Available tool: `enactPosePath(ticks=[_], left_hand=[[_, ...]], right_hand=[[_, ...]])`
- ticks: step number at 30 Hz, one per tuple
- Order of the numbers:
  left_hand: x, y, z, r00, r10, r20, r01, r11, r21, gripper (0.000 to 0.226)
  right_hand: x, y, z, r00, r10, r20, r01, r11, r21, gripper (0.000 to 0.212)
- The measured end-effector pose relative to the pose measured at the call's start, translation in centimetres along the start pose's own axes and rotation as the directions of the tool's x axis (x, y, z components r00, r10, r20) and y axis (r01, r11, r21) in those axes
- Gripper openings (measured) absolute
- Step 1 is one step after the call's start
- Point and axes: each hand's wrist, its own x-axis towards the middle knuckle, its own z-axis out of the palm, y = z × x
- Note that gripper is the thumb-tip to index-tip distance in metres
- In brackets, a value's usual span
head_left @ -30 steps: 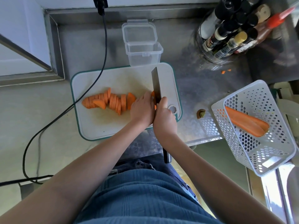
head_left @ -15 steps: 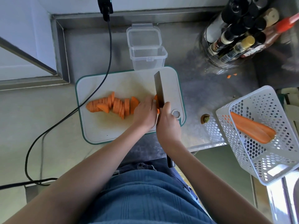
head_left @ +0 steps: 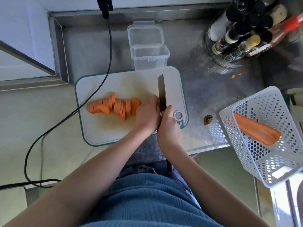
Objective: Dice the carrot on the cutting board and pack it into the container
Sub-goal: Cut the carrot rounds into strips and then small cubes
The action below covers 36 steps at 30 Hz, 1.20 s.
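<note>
Head view: right hand [head_left: 168, 126] grips the knife [head_left: 161, 91], blade on the cutting board [head_left: 131, 135]. Left hand [head_left: 147, 113], fingers curled, holds the carrot end, mostly hidden, beside the slices [head_left: 114, 105]. Container [head_left: 150, 58] sits open behind. Advice: keep fingertips tucked, cut evenly.

Carrot slices [head_left: 114, 105] lay on a cutting board [head_left: 101, 128]; an open container [head_left: 150, 58] stood behind it, a basket [head_left: 270, 153] holding carrot halves [head_left: 255, 130] to its right
</note>
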Motion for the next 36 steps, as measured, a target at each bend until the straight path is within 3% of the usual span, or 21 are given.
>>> enactPosePath(ticks=[13, 18, 22, 24, 26, 33, 36], left_hand=[[-0.2, -0.1, 0.4, 0.999, -0.007, -0.051, 0.005, 1.000, -0.029, 0.018], [-0.1, 0.1, -0.2, 0.999, -0.033, 0.002, 0.033, 0.998, -0.058, 0.025], [1.0, 1.8, -1.3, 0.998, 0.048, -0.048, -0.034, 0.967, 0.253, 0.059], [1.5, 2.7, -1.5, 0.991, 0.057, -0.117, -0.020, 0.954, 0.299, 0.042], [1.8, 3.2, -1.6, 0.996, 0.024, -0.083, 0.005, 0.941, 0.338, 0.031], [2.4, 4.3, -1.0, 0.998, -0.052, -0.033, 0.060, 0.928, 0.369, 0.029], [2.3, 3.8, -1.1, 0.997, -0.069, -0.036, 0.077, 0.927, 0.367, 0.029]], right_hand=[[0.6, -0.2, 0.0, 0.998, -0.013, 0.059, 0.013, 1.000, 0.014, 0.023], [0.7, -0.2, -0.2, 0.997, -0.022, 0.070, 0.022, 1.000, 0.004, 0.024], [0.7, -0.2, -0.1, 0.996, 0.001, 0.092, -0.002, 1.000, 0.010, 0.026], [0.8, -0.1, -0.1, 0.989, 0.030, 0.142, -0.026, 0.999, -0.035, 0.022], [0.9, -0.2, 0.0, 0.987, 0.008, 0.162, 0.010, 0.994, -0.111, 0.022], [1.1, 0.1, 0.0, 0.990, 0.053, 0.130, -0.044, 0.997, -0.070, 0.022], [0.8, -0.2, 0.1, 0.989, 0.018, 0.145, 0.003, 0.990, -0.144, 0.020]])
